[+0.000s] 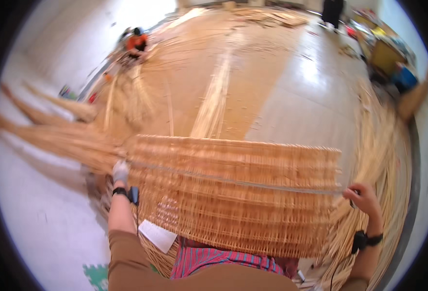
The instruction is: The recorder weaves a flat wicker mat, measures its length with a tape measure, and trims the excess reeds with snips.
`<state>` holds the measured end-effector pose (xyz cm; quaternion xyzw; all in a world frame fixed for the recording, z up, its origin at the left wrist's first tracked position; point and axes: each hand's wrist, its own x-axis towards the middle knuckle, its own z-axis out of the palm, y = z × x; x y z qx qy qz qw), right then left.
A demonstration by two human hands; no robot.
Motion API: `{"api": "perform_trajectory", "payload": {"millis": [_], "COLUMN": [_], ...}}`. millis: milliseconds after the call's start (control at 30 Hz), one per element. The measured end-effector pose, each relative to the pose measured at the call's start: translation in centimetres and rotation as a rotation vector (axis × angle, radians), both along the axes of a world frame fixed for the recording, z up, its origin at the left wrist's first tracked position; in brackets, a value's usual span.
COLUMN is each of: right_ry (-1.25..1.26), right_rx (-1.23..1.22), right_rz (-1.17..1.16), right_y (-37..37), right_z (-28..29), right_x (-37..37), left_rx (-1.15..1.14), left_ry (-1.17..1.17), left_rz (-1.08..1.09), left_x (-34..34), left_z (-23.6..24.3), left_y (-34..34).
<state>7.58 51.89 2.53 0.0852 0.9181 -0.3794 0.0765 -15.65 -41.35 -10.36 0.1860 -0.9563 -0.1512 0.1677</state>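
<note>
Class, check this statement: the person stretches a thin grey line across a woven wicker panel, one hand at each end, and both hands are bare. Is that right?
Not quite. The head view shows the left hand in a pale glove; only the right hand is bare. The rest holds: the thin grey line runs across the woven wicker panel between them.

Panel: wide woven panel of pale cane strips (233,194) lay across the lap.
Left hand (121,171): gripped the left edge.
Right hand (364,198): pinched the right edge.
Floor: loose pale cane strips (214,102) lay scattered.
</note>
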Motion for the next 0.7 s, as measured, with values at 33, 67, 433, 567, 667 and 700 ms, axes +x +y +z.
{"api": "perform_trajectory", "payload": {"millis": [33,67,433,567,667,700], "right_ry": [0.03,0.035,0.005,-0.024,0.101,0.117], "right_rx": [-0.06,-0.095,0.026,0.026,0.177,0.267], "right_rz": [0.011,-0.002,0.034,-0.034,0.04,0.042], "right_y": [-0.3,-0.7,1.1,1.0,1.3,1.4], "right_z": [-0.3,-0.4,0.2,-1.5,-3.0,-3.4], "right_x": [-1.0,-2.2,-8.8,-10.3,-11.5,-11.5], "left_rx": [0.016,0.082,-0.056,0.419,0.325,0.489], "left_ry": [-0.006,-0.016,0.076,-0.194,-0.138,-0.124], "left_rz": [0.119,0.141,-0.21,-0.392,-0.229,-0.241], "left_x": [-0.1,0.1,-3.0,-6.5,-7.4,-8.7], "left_z": [2.6,3.5,3.7,-0.5,3.6,0.5], "left_y": [-1.2,-1.4,0.3,0.9,-5.3,-3.2]}}
